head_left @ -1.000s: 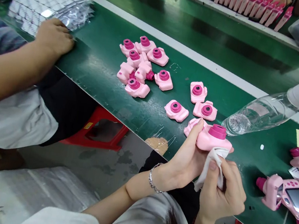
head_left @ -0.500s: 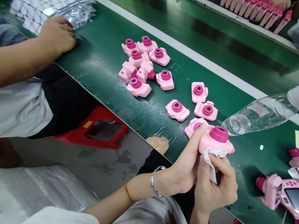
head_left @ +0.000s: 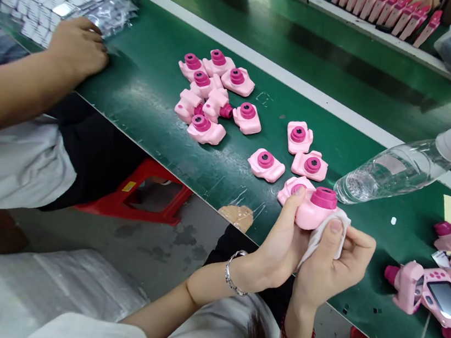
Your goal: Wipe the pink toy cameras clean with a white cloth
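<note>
Just right of the frame's centre, the person's left hand is gripping a small pale pink plastic toy camera, fingers curled round its left side and thumb lying up against its body. Its rounded shell is glossy and its stubby lens ring, a deeper magenta, is pointing upward. The right hand is closing on a small white wiping cloth, thumb pressing the cloth against the camera's right lower edge while the other fingers are folding in behind it. Both hands are hovering over the near edge of the dark green work table, with the camera just above another pink camera shell lying on the table. More of the same pink shells are sitting in a loose cluster towards the upper middle of the frame, with a few singles between. A clear plastic bottle with a white cap is lying on its side at the right. At the right edge, finished pink cameras with screens are resting. In the upper left, another person's hand is lying fingers down on a stack of shiny wrapped packets.
</note>
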Demonstrator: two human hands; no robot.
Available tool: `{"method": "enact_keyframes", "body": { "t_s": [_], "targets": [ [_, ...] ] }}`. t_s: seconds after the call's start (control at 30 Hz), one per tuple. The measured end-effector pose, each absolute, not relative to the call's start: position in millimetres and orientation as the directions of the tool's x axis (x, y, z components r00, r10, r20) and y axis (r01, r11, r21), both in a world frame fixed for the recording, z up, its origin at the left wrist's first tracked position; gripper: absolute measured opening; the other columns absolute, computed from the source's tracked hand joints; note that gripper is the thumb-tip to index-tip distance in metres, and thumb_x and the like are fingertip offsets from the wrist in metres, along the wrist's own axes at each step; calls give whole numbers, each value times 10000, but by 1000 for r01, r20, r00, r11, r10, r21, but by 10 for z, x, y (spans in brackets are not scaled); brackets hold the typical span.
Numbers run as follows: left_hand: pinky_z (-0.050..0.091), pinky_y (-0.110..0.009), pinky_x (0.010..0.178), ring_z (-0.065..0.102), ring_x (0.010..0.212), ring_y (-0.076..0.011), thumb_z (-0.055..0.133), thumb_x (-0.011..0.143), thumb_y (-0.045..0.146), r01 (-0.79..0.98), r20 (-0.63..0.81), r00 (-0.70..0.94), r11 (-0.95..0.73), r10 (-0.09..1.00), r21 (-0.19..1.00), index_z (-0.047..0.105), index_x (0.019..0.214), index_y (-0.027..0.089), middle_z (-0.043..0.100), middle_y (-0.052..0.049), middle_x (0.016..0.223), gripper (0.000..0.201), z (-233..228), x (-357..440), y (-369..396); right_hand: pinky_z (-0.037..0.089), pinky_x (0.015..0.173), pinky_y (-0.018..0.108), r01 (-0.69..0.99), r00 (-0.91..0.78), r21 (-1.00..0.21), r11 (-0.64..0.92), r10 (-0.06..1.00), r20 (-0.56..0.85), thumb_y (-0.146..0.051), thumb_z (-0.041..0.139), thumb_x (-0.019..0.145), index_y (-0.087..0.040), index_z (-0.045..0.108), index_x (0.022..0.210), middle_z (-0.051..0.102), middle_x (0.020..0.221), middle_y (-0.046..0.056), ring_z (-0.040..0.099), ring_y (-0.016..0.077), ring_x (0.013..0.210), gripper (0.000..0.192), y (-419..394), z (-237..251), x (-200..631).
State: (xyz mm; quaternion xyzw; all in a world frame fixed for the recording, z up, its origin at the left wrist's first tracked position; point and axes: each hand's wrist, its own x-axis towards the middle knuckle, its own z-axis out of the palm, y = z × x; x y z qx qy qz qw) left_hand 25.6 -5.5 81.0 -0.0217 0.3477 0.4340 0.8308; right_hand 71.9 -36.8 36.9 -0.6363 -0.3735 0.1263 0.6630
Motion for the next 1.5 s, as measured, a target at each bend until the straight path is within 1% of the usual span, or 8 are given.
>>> {"method": "enact_keyframes", "body": {
  "t_s": [0.4, 0.5, 0.63, 0.83, 1.07, 1.17, 1.33, 1.5],
  "targets": [
    [485, -412, 1000, 735, 892, -273, 449, 908, 507, -691, -404, 663, 723, 630, -5, 709, 943, 104, 769, -152, 988, 481, 603, -46, 64, 423, 471, 270, -85, 785, -987, 139, 619, 20, -446, 698, 911, -244, 613, 872, 549, 688, -39, 479, 134, 537, 222, -581, 464, 937],
    [470, -427, 992, 720, 980, -301, 496, 845, 457, -705, -404, 656, 709, 638, -25, 696, 940, 103, 757, -147, 1002, 417, 547, -66, 62, 443, 490, 287, 62, 796, -982, 178, 586, 156, -404, 684, 924, -248, 629, 871, 539, 706, -33, 486, 142, 546, 174, -674, 427, 966],
    [472, -387, 923, 687, 937, -276, 556, 754, 427, -722, -393, 642, 692, 658, -21, 676, 879, 115, 729, -128, 957, 356, 490, -3, 10, 493, 623, 263, 387, 530, -884, 263, 721, 446, -374, 756, 886, -235, 678, 847, 626, 761, -26, 586, 132, 667, 164, -621, 377, 947],
    [438, -281, 684, 607, 705, -167, 639, 753, 487, -631, -441, 711, 774, 549, -55, 592, 776, 180, 629, -27, 766, 311, 303, 2, -26, 373, 452, 216, -41, 543, -999, 15, 840, -10, -532, 674, 928, -224, 579, 828, 544, 592, -73, 456, 93, 466, 338, -361, 425, 1071],
    [510, -309, 714, 623, 714, -173, 731, 668, 614, -631, -459, 683, 776, 568, 21, 493, 686, 204, 606, -25, 780, 474, 265, 77, -49, 352, 427, 234, -239, 494, -971, -29, 857, -147, -547, 724, 867, -234, 585, 786, 513, 622, -50, 428, 107, 498, 352, -499, 528, 1143],
    [517, -329, 713, 647, 730, -202, 750, 626, 592, -630, -426, 666, 767, 613, 120, 560, 717, 196, 638, -34, 778, 449, 285, 91, -34, 341, 419, 265, -382, 452, -921, -73, 855, -255, -582, 703, 863, -253, 626, 846, 534, 662, -36, 420, 124, 506, 339, -510, 486, 1197],
    [493, -511, 998, 720, 989, -354, 763, 644, 598, -605, -322, 509, 598, 798, 526, 666, 955, 176, 750, -126, 1036, 533, 310, -4, 27, 244, 361, 217, -622, 374, -783, -7, 876, -304, -530, 809, 778, -255, 439, 686, 227, 609, -94, 168, 95, 490, 470, -431, 397, 1453],
    [461, -417, 1080, 669, 1151, -283, 836, 574, 87, -308, -74, 426, 221, 902, 925, 624, 1282, 245, 710, -96, 1241, 755, 348, -171, -22, 380, 469, 168, -719, 318, -695, -23, 878, -358, -461, 901, 694, -206, 535, 805, 329, 702, -80, 304, 65, 568, 459, -412, 316, 1607]
  ]
}}
